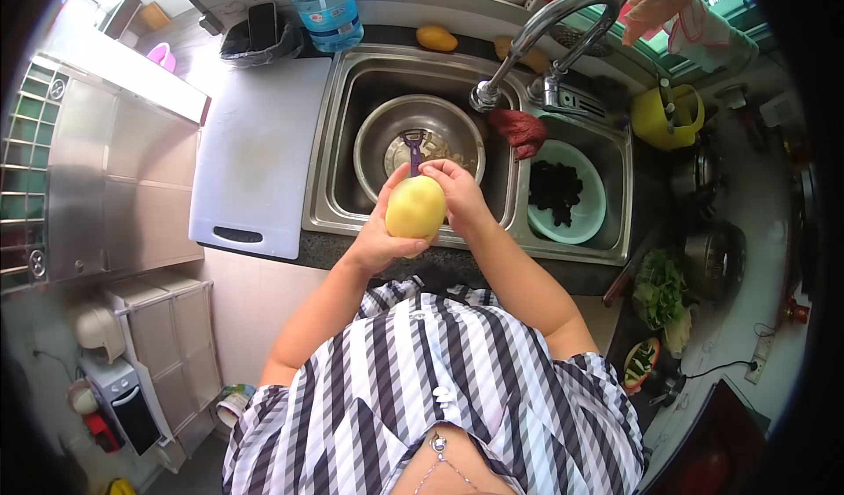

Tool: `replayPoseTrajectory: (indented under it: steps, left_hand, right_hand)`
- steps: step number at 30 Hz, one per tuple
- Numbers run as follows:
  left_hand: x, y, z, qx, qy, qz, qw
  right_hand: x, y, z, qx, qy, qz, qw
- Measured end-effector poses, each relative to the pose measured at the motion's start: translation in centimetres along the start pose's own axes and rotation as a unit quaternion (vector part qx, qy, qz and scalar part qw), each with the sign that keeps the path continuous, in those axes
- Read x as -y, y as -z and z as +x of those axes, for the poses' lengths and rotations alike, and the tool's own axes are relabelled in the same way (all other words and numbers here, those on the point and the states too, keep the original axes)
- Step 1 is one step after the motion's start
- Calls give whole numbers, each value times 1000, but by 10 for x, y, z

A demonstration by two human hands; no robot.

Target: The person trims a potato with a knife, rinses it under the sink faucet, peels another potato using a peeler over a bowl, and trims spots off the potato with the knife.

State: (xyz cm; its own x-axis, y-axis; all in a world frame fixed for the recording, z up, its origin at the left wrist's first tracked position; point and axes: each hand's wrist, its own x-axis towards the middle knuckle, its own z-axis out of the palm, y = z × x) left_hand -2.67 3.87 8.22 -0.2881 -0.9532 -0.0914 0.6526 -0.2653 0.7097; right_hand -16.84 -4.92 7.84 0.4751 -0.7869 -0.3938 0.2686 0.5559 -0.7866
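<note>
A smooth, pale yellow peeled potato (416, 207) is held in my left hand (379, 236), with the fingers and thumb wrapped round its left side and underside. My right hand (456, 193) is closed at the potato's right upper edge, its fingertips on the handle of a dark purple peeler (414, 154). The peeler's head points away from me, over the metal bowl, and the lower end of its handle is hidden by the potato and fingers. Below the hands, the steel bowl (362, 149) stands in the left sink basin with brownish peelings (436, 146) in it.
A curved faucet (525, 42) rises behind the sink (318, 198), with a dark red cloth (519, 133) near its base. In the right basin, a pale green bowl (591, 207) holds a dark clump. A white cutting board (255, 143) lies left; a water bottle (329, 16) stands behind.
</note>
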Motion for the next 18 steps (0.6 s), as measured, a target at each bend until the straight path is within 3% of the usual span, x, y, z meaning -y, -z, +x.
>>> replayPoseTrajectory:
  steps: [3, 7, 8, 9, 11, 13, 15, 16, 18]
  left_hand:
    - [-3, -6, 4, -84, -39, 8, 996]
    - [5, -9, 1, -153, 6, 49, 987]
    - [9, -9, 0, -157, -1, 17, 987]
    - [8, -5, -6, -149, 31, -5, 988]
    - [8, 0, -19, -184, 53, -24, 981]
    - [8, 4, -29, -215, 25, 7, 976]
    - [11, -1, -37, -245, 10, 25, 969]
    - [10, 1, -43, -257, 9, 24, 966]
    - [9, 6, -51, -273, 3, 22, 962]
  right_hand:
    - [0, 2, -19, 53, 13, 67, 996]
    - [-22, 14, -6, 85, 161, -194, 964]
    - [-15, 18, -3, 78, 68, -64, 993]
    - [-11, 17, 6, -15, 57, -15, 998]
    - [-28, 62, 42, -91, 191, -88, 973]
    - [-19, 102, 62, -166, 237, -123, 949]
    - [13, 134, 55, -128, 57, -55, 989]
    - [11, 145, 63, -117, 12, -133, 984]
    - [-2, 144, 66, -154, 29, -398, 904]
